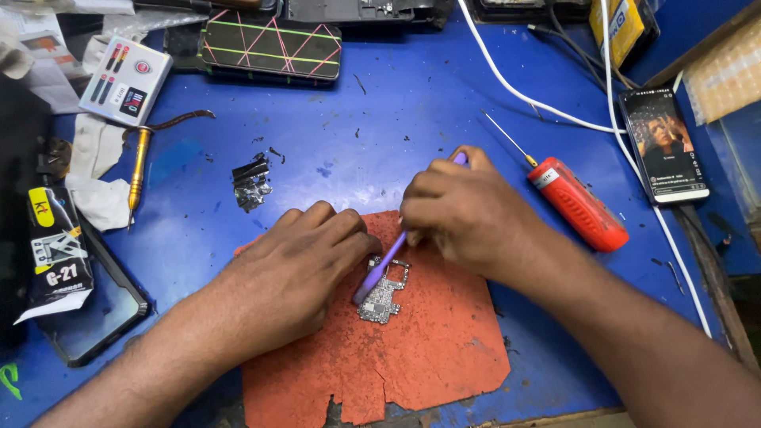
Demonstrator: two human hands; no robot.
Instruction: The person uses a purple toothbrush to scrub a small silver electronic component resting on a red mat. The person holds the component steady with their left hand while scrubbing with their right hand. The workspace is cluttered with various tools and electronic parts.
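Note:
A small bare circuit board [384, 293] lies on a worn orange mat [432, 349] at the middle of a blue table. My left hand [305, 261] rests palm down on the mat's left part, its fingertips against the board's upper left edge. My right hand [460, 210] is closed around a purple brush [379, 269], whose lower end lies across the board's left side. The brush's top end shows above my right knuckles.
A red pen-shaped tool [577, 204] with a thin metal tip lies right of my right hand. A lit phone [664, 147] and white cables [547, 107] are at the right. A yellow-handled screwdriver [139, 170], crumpled foil [252, 182], a glue tube [55, 254] and a dark phone [99, 309] lie at the left.

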